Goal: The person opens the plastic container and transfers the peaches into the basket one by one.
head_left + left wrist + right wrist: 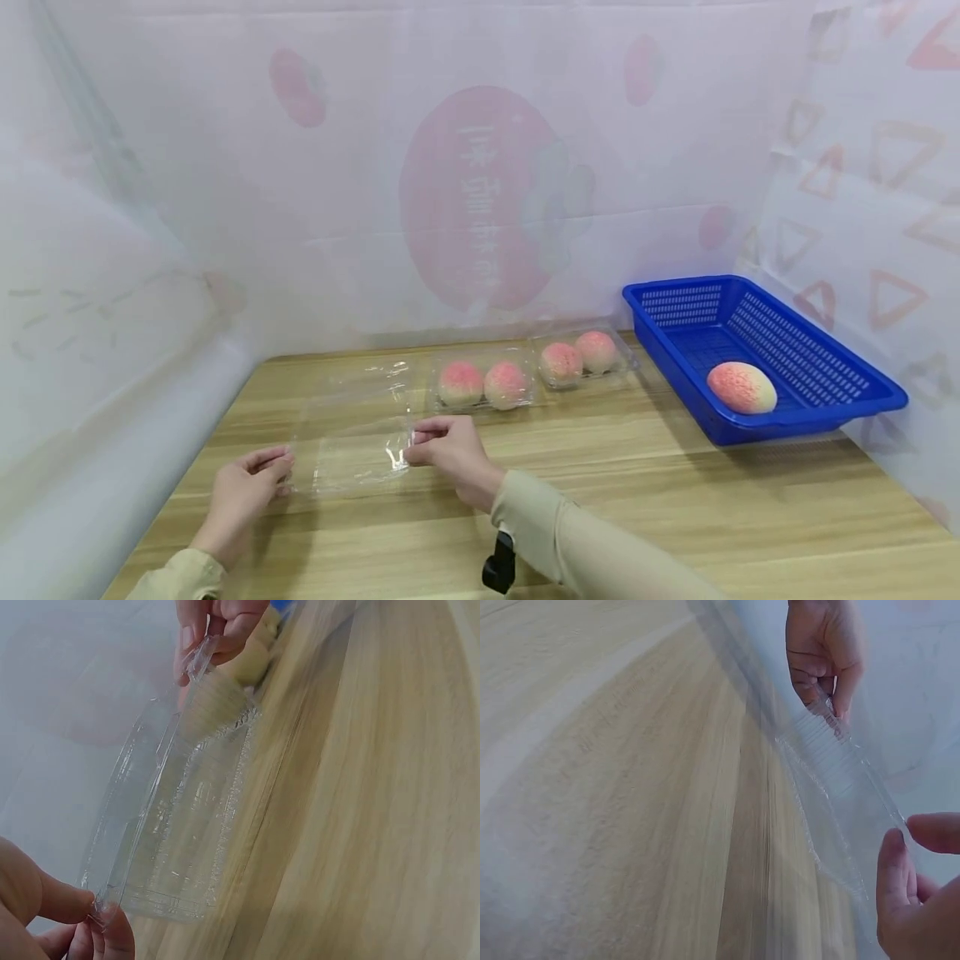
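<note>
A clear plastic clamshell box (360, 454), see-through with no fruit in it, is held between both hands just over the table. My left hand (243, 492) pinches its left edge between thumb and fingers. At its right edge my right hand (457, 458) grips the plastic in the same way. In the left wrist view, the box (187, 832) shows crinkled ridges along its walls, and the left thumb (67, 901) presses on its corner. The right wrist view has the right hand (922, 907) at the near edge, the left hand (826, 656) at the far one.
Behind the hands, two clear boxes, one in the middle (529, 371) and one farther right (628, 354), each contain two pink-and-cream peaches. A blue plastic basket (675, 375) at the right holds one peach (741, 387). Printed white cloth (345, 275) hangs behind the wooden table (585, 467).
</note>
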{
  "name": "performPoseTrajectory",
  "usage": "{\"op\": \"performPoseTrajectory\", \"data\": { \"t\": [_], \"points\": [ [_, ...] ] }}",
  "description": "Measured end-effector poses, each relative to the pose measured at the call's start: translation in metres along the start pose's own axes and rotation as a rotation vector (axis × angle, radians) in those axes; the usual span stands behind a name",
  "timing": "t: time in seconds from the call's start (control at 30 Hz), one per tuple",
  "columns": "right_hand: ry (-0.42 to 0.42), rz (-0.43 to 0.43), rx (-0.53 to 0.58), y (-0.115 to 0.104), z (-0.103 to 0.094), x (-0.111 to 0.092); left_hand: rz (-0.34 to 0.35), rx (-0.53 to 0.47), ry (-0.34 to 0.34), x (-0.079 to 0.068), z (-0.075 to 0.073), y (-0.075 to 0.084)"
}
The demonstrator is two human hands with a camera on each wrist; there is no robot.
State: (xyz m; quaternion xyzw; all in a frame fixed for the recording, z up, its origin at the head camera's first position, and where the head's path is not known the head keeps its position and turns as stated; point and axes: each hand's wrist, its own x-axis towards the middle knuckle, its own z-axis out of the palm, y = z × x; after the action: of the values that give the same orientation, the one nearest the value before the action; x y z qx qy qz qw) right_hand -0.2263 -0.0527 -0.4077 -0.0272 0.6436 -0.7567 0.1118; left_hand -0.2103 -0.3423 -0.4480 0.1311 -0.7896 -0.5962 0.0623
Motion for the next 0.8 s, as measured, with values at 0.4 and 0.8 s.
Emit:
{"op": "performPoseTrajectory", "data": {
  "t": [0.4,0.8],
  "points": [
    [-0.028,0.127,0.045,0.008,0.020,0.019,-0.090,0.094,-0.035,0.005,-0.011,0.027],
    [-0.052,0.106,0.011,0.008,0.019,0.020,-0.117,0.096,-0.073,0.009,-0.012,0.039]
  ]
}}
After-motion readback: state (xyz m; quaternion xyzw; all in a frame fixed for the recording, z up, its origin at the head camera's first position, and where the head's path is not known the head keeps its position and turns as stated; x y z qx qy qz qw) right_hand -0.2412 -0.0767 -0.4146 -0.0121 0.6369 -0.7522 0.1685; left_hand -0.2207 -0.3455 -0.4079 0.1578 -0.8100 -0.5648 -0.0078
